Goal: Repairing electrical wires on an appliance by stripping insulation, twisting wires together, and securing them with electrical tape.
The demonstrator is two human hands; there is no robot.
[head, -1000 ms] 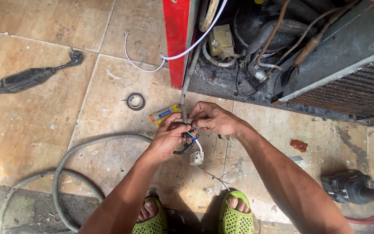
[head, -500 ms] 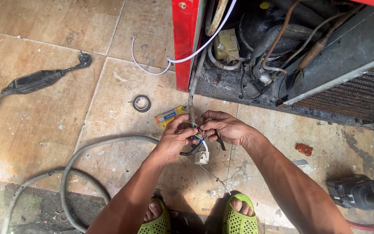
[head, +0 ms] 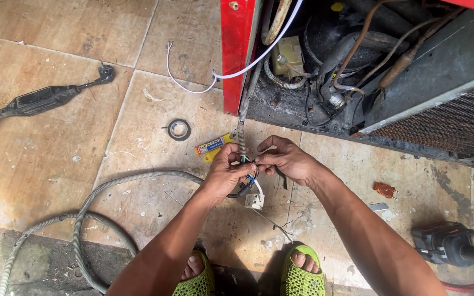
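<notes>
We see worn, matt floor tiles (head: 56, 159), stained and gritty. The cabinet panel (head: 236, 55) is glossy red painted metal, chipped at its foot. The ribbed conduit (head: 242, 129) looks like dull grey plastic, as does the corrugated hose (head: 133, 178). The thin wires (head: 252, 181) carry smooth coloured plastic sheathing and end at a small white plastic connector (head: 254, 201). The tape roll (head: 179, 130) is shiny black. The sandals (head: 302, 277) are perforated green rubber.
</notes>
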